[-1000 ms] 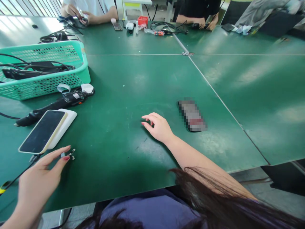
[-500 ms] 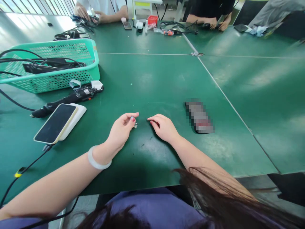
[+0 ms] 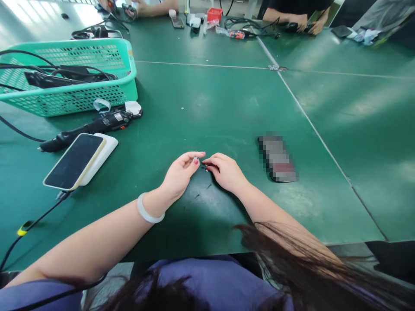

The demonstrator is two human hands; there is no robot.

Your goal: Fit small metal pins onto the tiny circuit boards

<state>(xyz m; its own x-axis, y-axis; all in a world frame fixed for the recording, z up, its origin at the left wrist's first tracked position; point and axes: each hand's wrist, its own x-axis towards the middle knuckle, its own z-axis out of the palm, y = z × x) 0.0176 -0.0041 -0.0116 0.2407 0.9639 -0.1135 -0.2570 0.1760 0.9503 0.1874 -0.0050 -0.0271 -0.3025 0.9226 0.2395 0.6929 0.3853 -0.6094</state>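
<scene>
My left hand point(image 3: 180, 173) is curled, with something small and pale showing beside the thumb; its kind is too small to tell. Close to its fingertips, my right hand point(image 3: 227, 172) pinches a small dark piece point(image 3: 204, 166) with shiny spots between thumb and fingers. The two hands nearly meet over the green table point(image 3: 207, 116). Small dark marks or scraps lie on the tabletop just below them. To the right of my right hand lies a dark flat object point(image 3: 278, 159), its surface blurred out by pixels.
At left stand a turquoise basket point(image 3: 131, 82) of black cables, a black electric screwdriver point(image 3: 94, 126) and a phone point(image 3: 75, 160) on a white block point(image 3: 103, 153) with a cable attached. Across the table, a red box point(image 3: 214, 15) sits between two people's hands point(image 3: 298, 21).
My left hand has moved right, close to my right hand. A small dark piece now shows at my right fingertips. The view has shifted slightly.
</scene>
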